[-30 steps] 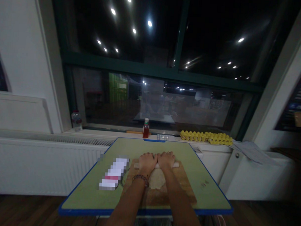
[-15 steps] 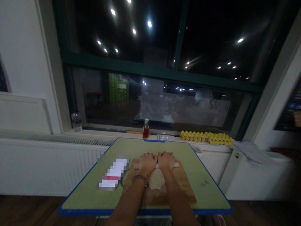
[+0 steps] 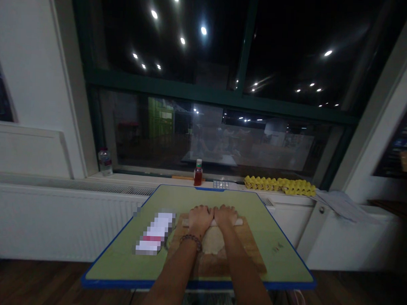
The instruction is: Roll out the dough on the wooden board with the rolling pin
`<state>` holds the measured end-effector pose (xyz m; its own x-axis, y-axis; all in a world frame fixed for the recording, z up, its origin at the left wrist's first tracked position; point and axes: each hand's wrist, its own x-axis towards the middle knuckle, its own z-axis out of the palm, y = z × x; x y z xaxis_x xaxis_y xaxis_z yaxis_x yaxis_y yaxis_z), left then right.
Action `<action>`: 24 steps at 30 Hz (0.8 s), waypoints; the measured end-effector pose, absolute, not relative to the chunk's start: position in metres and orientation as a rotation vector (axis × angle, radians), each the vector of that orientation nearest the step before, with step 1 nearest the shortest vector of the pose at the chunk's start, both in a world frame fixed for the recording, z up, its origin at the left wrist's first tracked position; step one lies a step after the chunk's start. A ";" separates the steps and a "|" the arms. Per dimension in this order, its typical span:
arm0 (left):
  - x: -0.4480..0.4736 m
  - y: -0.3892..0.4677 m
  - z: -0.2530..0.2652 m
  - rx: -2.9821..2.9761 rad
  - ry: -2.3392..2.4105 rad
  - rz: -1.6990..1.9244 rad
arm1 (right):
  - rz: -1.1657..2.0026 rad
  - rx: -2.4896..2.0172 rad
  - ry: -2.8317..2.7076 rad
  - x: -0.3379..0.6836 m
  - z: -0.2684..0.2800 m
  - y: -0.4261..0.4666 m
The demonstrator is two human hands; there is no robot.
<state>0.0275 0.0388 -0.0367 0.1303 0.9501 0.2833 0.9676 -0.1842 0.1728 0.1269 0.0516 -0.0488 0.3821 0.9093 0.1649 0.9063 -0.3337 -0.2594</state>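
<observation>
Both my hands lie over a pale rolling pin [image 3: 239, 222], whose ends stick out on either side. My left hand [image 3: 200, 218], with a beaded bracelet on the wrist, is curled on the left part of the pin. Close beside it, my right hand [image 3: 225, 214] is wrapped over the right part. Under and in front of the pin lies a flat, whitish round of dough [image 3: 213, 242], its far edge hidden by the pin and hands. The dough rests on a wooden board [image 3: 251, 252].
The board sits on a green table [image 3: 282, 266] with a blue edge. A blurred white and pink item [image 3: 155, 233] lies left of the board. On the windowsill stand a red sauce bottle [image 3: 198, 173], a clear plastic bottle [image 3: 105, 162] and yellow egg trays [image 3: 279, 185].
The view has shifted very slightly. Both hands stay on the rolling pin at the far edge of the dough, with hardly any visible movement.
</observation>
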 end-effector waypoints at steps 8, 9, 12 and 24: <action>0.028 0.038 -0.036 -2.321 -1.979 -0.516 | -0.037 -2.306 -1.624 0.128 -0.049 0.051; 0.028 0.039 -0.036 -2.322 -1.978 -0.523 | -0.041 -2.302 -1.627 0.128 -0.049 0.050; 0.028 0.039 -0.037 -2.331 -1.974 -0.533 | -0.026 -2.299 -1.639 0.129 -0.048 0.050; 0.027 0.037 -0.037 -2.367 -1.863 -0.430 | 0.082 -2.235 -1.642 0.130 -0.044 0.049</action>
